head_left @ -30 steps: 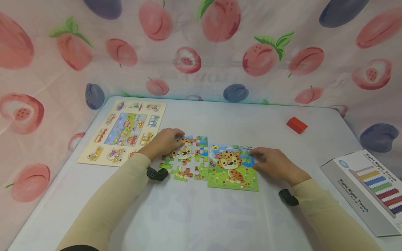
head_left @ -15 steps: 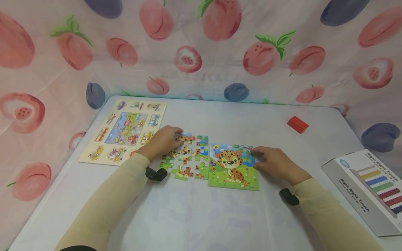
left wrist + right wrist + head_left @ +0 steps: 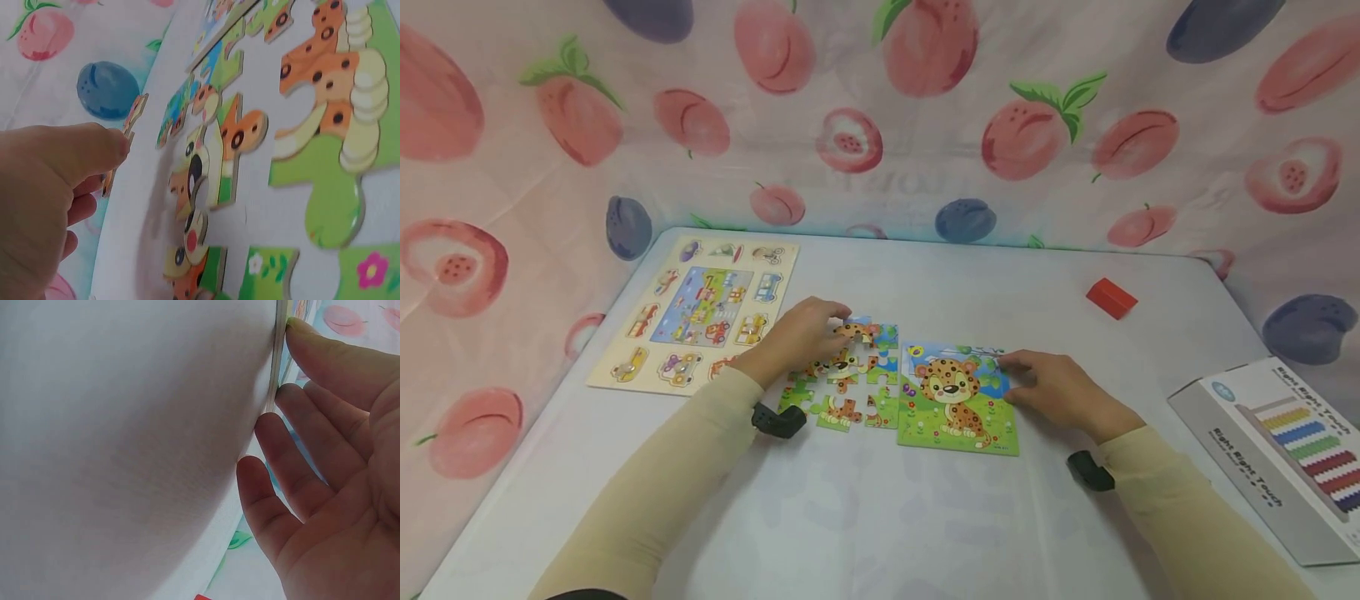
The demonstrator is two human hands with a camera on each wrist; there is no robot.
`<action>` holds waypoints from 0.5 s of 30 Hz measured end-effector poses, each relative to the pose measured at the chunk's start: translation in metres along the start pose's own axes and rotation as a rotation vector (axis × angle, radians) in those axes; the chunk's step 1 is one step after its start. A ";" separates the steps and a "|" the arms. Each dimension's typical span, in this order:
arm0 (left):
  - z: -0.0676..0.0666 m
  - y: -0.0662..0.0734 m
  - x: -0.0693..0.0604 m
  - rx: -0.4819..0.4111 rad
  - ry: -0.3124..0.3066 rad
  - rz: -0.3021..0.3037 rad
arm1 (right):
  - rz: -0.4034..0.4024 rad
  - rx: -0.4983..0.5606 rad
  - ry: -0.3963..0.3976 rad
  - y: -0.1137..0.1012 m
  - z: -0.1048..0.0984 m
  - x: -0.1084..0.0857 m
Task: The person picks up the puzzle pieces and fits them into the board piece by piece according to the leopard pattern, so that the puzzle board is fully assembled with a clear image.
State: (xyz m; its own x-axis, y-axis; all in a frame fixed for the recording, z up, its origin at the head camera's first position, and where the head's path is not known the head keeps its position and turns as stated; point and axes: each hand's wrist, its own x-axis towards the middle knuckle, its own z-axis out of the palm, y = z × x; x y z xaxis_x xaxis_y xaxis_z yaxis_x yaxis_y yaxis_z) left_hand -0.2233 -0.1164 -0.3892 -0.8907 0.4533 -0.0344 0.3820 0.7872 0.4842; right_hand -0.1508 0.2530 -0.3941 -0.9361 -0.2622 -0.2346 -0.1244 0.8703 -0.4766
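My left hand (image 3: 805, 337) pinches a spotted jigsaw piece (image 3: 135, 111) between thumb and fingers. In the left wrist view it is held edge-on, raised off the table. Below it lie several loose jigsaw pieces (image 3: 883, 408) with gaps between them, showing parts of a cartoon leopard, grass and sky. Part of this group is hidden behind the hand. Just to their right is a flat square picture board (image 3: 955, 433) with the whole seated leopard on it. My right hand (image 3: 1060, 387) touches the board's right edge with its thumb and fingertips, the fingers loosely extended.
A wooden vehicle puzzle board (image 3: 658, 379) lies at the back left, partly behind the left forearm. Towards the back right is a small red block (image 3: 1111, 298). A white box (image 3: 1247, 467) printed with coloured strips stands at the right edge. A fruit-patterned cloth (image 3: 910, 150) hangs behind.
My left hand has shifted slightly right and lifted, and the spotted jigsaw piece now hangs raised in its fingers. My right hand stays at the board's edge.
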 end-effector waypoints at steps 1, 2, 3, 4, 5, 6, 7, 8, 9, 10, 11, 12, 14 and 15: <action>0.000 0.002 0.000 -0.006 -0.001 0.002 | 0.000 0.002 -0.001 0.000 0.000 0.000; 0.001 0.005 0.001 -0.008 -0.002 0.006 | 0.000 0.003 -0.001 0.000 0.000 0.000; 0.001 0.007 0.001 -0.016 -0.002 0.005 | -0.001 0.005 0.000 0.000 0.000 0.000; 0.002 0.010 0.001 -0.021 -0.002 0.010 | -0.001 0.005 0.000 0.001 0.000 0.000; 0.002 0.012 0.002 -0.021 -0.002 0.016 | 0.000 0.006 -0.001 0.001 0.001 0.000; 0.003 0.014 0.002 -0.023 -0.002 0.023 | 0.001 0.006 -0.001 0.001 0.001 0.000; 0.004 0.016 0.002 -0.021 -0.002 0.029 | 0.001 0.006 -0.001 0.001 0.001 0.000; 0.004 0.018 0.003 -0.020 -0.005 0.039 | 0.002 0.006 -0.002 0.001 0.001 0.000; 0.005 0.020 0.003 -0.022 -0.005 0.046 | 0.002 0.005 -0.002 0.001 0.001 0.000; 0.006 0.022 0.004 -0.020 -0.005 0.055 | 0.003 0.004 -0.002 0.001 0.001 0.000; 0.007 0.024 0.005 -0.019 -0.007 0.061 | 0.003 0.003 -0.002 0.001 0.001 0.001; 0.008 0.027 0.005 -0.018 -0.010 0.065 | 0.003 0.002 -0.001 0.001 0.001 0.001; 0.010 0.031 0.007 -0.017 -0.016 0.069 | 0.002 0.001 0.000 0.001 0.001 0.001; 0.011 0.033 0.007 -0.015 -0.017 0.069 | 0.001 0.001 0.000 0.001 0.001 0.001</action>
State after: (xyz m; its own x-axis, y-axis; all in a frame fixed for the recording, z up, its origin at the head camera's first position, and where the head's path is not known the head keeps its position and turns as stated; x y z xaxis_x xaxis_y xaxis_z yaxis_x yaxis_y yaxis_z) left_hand -0.2143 -0.0821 -0.3833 -0.8582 0.5132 -0.0149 0.4384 0.7476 0.4988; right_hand -0.1513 0.2532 -0.3952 -0.9363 -0.2609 -0.2349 -0.1229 0.8704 -0.4768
